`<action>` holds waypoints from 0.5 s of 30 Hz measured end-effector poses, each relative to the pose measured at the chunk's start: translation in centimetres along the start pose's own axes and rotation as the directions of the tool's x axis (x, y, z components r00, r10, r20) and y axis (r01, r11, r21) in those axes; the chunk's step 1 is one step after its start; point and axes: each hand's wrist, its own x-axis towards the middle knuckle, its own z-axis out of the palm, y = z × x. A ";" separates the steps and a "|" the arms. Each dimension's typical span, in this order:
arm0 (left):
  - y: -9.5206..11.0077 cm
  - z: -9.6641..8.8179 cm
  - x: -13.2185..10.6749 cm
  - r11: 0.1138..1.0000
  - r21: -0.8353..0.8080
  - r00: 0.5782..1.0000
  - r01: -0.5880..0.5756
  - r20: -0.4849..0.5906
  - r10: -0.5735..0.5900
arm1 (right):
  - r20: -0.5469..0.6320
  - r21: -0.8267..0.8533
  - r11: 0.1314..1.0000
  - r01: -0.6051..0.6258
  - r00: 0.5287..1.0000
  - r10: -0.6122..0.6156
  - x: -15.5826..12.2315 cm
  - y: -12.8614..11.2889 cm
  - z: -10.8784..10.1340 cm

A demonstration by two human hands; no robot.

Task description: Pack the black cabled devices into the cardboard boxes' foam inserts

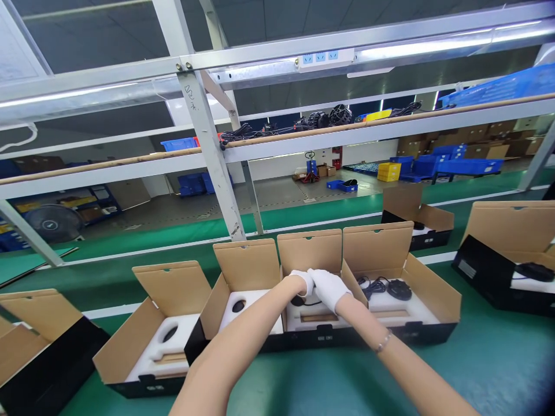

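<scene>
My left hand (303, 282) and my right hand (329, 289), both in white gloves, meet inside the middle open box (309, 254). Their fingers are curled together, and what they pinch is hidden behind them. Just below them a black cable (313, 304) shows, beside a dark round part (298, 300) in the white foam. The box to the right (378, 245) holds a coiled black cable (373, 287) and a black disc (399, 290) on foam. To the left, another box (247, 266) has foam with a dark round part (238, 305).
More open boxes stand on the green bench (312, 381): one farther left (171, 289), another at the far left edge (47, 358), and one at right (481, 277). A metal frame post (212, 138) rises behind them. Black parts (321, 119) lie on the shelf above.
</scene>
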 end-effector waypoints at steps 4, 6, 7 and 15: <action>1.2 -0.2 -2.5 0.984 0.168 0.998 0.058 -0.034 -0.053 | 0.128 -0.071 0.996 -0.047 0.990 0.056 2.1 -1.1 1.8; 0.8 -1.5 -5.9 0.981 0.185 0.981 0.060 -0.193 -0.023 | 0.154 -0.103 0.994 -0.045 0.986 0.061 2.6 -1.3 2.4; 0.2 -2.2 -8.1 0.983 0.176 0.952 0.059 -0.307 -0.002 | 0.157 -0.115 0.993 -0.039 0.986 0.057 2.7 -1.4 2.7; -13.0 1.9 -24.9 0.844 -0.345 0.317 0.410 -0.814 -0.487 | 0.142 -0.137 0.988 0.073 0.988 -0.053 1.0 -1.6 2.8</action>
